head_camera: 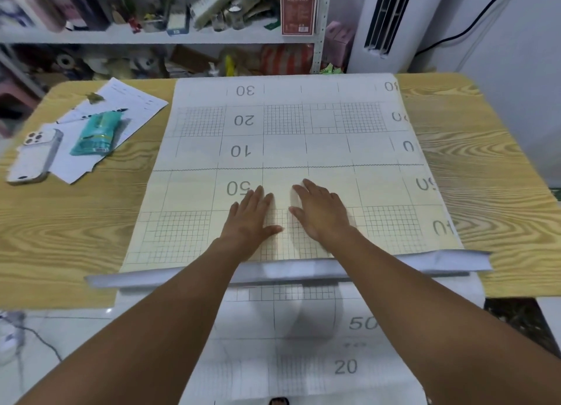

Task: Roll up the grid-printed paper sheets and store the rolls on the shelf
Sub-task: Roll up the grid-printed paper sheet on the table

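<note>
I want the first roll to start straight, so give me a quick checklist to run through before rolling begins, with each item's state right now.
1. Both hands on the sheet: ok; left hand and right hand lie flat, palms down, on the grid-printed sheet.
2. Sheet flat on the table: ok.
3. Near edge tidy: not ok; a curled strip crosses it.
4. Phone and green packet off the sheet: ok.
5. Shelf has room: cannot tell; it looks crowded.

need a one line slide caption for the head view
Both hands, left and right, press flat on a grid-printed paper sheet spread over a wooden table.
</note>
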The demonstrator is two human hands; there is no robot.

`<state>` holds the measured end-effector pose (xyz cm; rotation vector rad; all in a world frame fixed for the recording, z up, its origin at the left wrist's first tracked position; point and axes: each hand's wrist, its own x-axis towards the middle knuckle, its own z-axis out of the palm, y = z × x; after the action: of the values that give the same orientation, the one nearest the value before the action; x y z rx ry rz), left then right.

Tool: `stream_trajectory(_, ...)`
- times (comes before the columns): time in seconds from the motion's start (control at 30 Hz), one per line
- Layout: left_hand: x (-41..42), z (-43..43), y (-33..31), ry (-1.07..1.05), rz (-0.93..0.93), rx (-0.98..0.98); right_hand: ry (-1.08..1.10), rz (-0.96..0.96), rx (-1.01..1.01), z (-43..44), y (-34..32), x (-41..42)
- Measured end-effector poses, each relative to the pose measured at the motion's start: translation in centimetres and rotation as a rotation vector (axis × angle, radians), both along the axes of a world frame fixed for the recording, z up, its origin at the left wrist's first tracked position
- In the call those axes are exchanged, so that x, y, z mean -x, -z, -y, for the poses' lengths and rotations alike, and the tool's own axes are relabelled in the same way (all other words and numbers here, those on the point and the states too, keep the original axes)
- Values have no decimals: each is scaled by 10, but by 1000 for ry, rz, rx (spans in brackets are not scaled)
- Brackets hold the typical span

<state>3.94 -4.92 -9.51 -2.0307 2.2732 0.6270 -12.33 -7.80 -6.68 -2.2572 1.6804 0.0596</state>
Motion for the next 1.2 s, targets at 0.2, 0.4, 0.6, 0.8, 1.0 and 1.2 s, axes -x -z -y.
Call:
stream_trajectory(0.2, 1, 12, -3, 1, -10, -16, -103, 357, 472, -45, -43, 6)
stream_trajectory(0.4, -2, 19, -6, 6, 30, -25, -282, 290, 590, -92, -9, 30)
stream_trajectory(0.6, 5, 26, -17, -22, 45, -46, -302, 214, 474, -90, 9, 31)
stream_trajectory(0.8, 17, 5, -24, 45, -42, 198, -325, 194, 475, -85, 9, 35)
stream_trajectory(1.0, 10, -47, -27, 319, -142, 377, -341, 218, 497, -78, 17, 43)
stream_trajectory(1.2, 1, -77, -19, 317, -84, 403, -214, 318, 373, -80, 12, 39)
